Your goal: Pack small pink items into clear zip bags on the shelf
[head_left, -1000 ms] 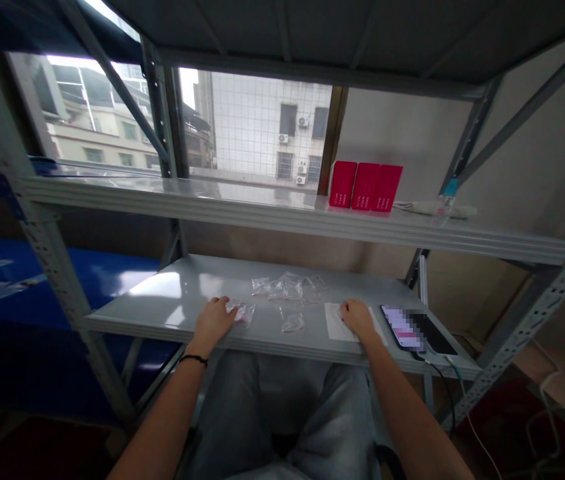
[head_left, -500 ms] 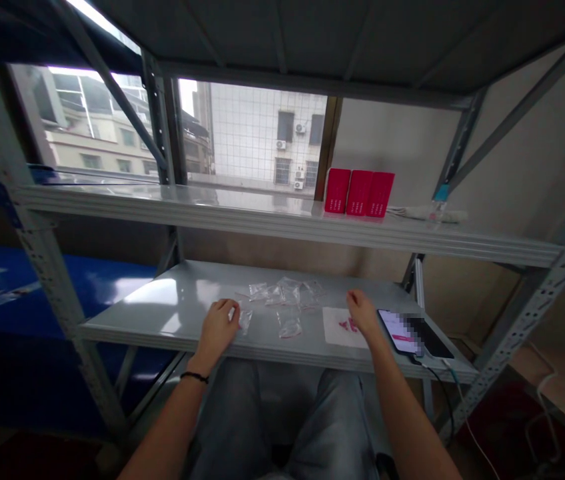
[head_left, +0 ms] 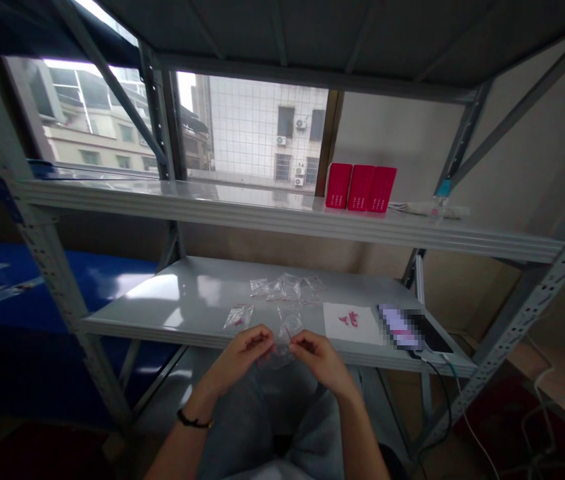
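My left hand (head_left: pixel 251 345) and my right hand (head_left: pixel 316 357) meet over the shelf's front edge, fingers pinched. Between them hangs a clear zip bag (head_left: pixel 282 355), gripped from both sides; a thin red line shows by my right fingertips. To the left, a clear zip bag with small pink pieces (head_left: pixel 238 316) lies flat. Behind the hands, several clear zip bags (head_left: pixel 287 288) overlap in a loose row. On the right lies a white sheet (head_left: pixel 333 329) bearing a little heap of pink pieces (head_left: pixel 348 320), their exact kind too small to make out.
A phone (head_left: pixel 396 325) and a black slab (head_left: pixel 435 335) with cables lie at the right of the grey lower shelf (head_left: pixel 132 313). Three red boxes (head_left: pixel 361 189) and a blue-capped bottle (head_left: pixel 442 193) stand on the shelf above. Metal posts frame both sides.
My left hand has left the bag at the left and moved right. My right hand has come left from above the white sheet. Both now grip a clear zip bag.
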A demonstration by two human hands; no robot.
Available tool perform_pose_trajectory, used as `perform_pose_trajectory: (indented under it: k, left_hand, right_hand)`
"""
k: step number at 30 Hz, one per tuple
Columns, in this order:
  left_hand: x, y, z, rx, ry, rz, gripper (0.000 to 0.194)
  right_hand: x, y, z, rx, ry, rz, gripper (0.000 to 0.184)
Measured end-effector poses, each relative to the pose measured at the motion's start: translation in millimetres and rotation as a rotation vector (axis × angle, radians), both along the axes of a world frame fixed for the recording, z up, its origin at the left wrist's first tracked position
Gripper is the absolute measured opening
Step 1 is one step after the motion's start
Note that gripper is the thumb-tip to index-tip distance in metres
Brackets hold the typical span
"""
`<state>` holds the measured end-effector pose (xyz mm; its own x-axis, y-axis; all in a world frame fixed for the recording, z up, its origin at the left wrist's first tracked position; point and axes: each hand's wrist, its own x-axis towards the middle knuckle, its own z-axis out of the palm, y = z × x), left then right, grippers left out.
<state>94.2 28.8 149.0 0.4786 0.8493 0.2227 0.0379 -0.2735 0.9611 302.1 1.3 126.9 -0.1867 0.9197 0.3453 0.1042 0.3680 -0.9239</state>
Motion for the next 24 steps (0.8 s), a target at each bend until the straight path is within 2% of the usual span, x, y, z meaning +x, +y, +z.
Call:
perform_pose_trajectory:
  k: [3,7,8,9,14,20,24]
  left_hand:
    - [-0.4,-2.5,-18.1,0.041,0.053,0.136,0.032]
    - [5.8,-17.3,-43.2,0.261,0.092,0.557,0.032]
    - [8.6,-23.4,-48.3,0.303,0.105,0.609,0.03]
    - [11.8,-29.8,-52.6,0.328,0.122,0.606,0.029]
    - [30.7,-53.5,-66.6,0.287,0.154,0.394,0.024]
    - [39.0,-53.1,-70.6,0.182,0.138,0.353,0.025]
    - [38.1,-53.1,-70.4,0.172,0.159,0.356,0.026]
  right_hand:
    - [-2.2,-12.8,-21.8,-0.12,0.13,0.018,0.025]
    - [-7.1,-27.5,-48.2,-0.236,0.239,-0.038,0.03]
    - [-8.1,-29.8,-52.8,-0.255,0.254,-0.07,0.031]
    - [-8.9,-31.6,-56.4,-0.267,0.267,-0.094,0.032]
    - [-11.7,-36.2,-59.4,-0.245,0.263,-0.113,0.035]
    - [-20.6,-33.9,-62.3,-0.15,0.146,-0.181,0.028]
    - [-26.3,-34.5,-62.4,-0.061,0.041,-0.218,0.026]
